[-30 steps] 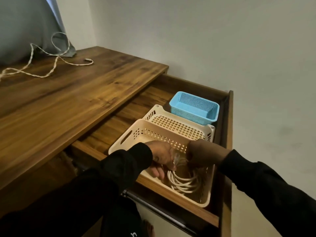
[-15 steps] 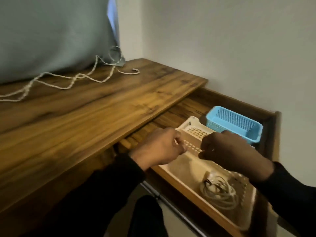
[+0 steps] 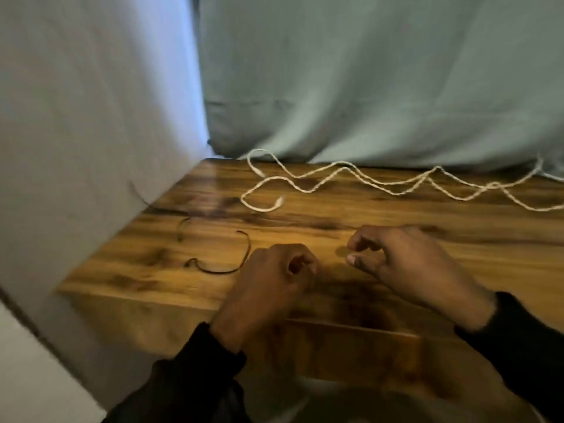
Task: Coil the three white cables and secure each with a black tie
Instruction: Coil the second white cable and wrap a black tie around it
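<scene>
Against the pale wall (image 3: 76, 132) on my left, one thin black tie (image 3: 227, 265) lay curled in an open hook on the wooden worktop (image 3: 396, 221), and a second dark strand (image 3: 183, 228) lay just behind it, too blurred for me to tell what it was. My left hand (image 3: 274, 279) hovered over the front edge of the worktop just right of the tie, its fingers curled into a loose fist; whether anything was pinched inside I could not tell. Beyond it one white cable (image 3: 351, 178), doubled and twisted on itself, ran uncoiled in zigzags from a loop near the back corner away to the right edge, close under the one grey-green curtain (image 3: 366, 80). My right hand (image 3: 406, 264) was beside the left, apart from it, fingers relaxed and half bent with thumb and forefinger separated, grasping nothing I could see. Both my sleeves (image 3: 189, 377) were black.
</scene>
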